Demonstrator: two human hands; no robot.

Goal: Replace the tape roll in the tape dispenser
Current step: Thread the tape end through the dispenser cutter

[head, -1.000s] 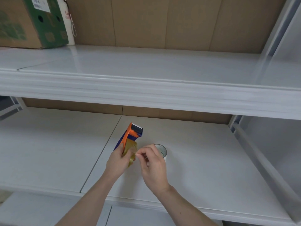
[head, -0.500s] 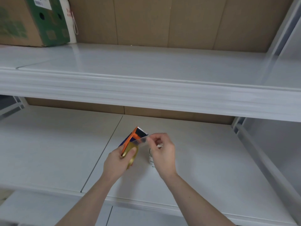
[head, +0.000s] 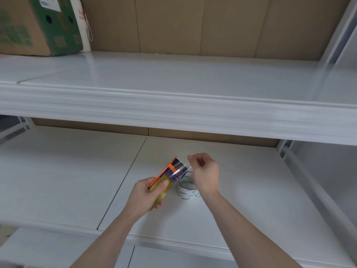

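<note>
My left hand [head: 144,196] grips an orange and blue tape dispenser [head: 167,170] that carries a yellowish tape roll [head: 162,192]; the thumb presses on the roll. A clear strip of tape [head: 178,171] stretches from the roll across the dispenser's head toward my right hand [head: 205,174]. The right hand's fingers are curled, with the strip's free end at the fingertips; whether they still pinch it is unclear. A white tape core [head: 188,191] with printed letters stands on the lower shelf [head: 241,190], just behind and under my right hand.
The upper shelf's thick white front edge [head: 173,115] overhangs close above the hands. On it, far left, sit a green and brown cardboard box [head: 36,26] and a white bag [head: 82,22]. A white upright [head: 309,186] bounds the lower shelf at the right.
My right hand has drawn the tape end up and to the right, off the roll and over the dispenser's head. The left hand tilted the dispenser further to the right.
</note>
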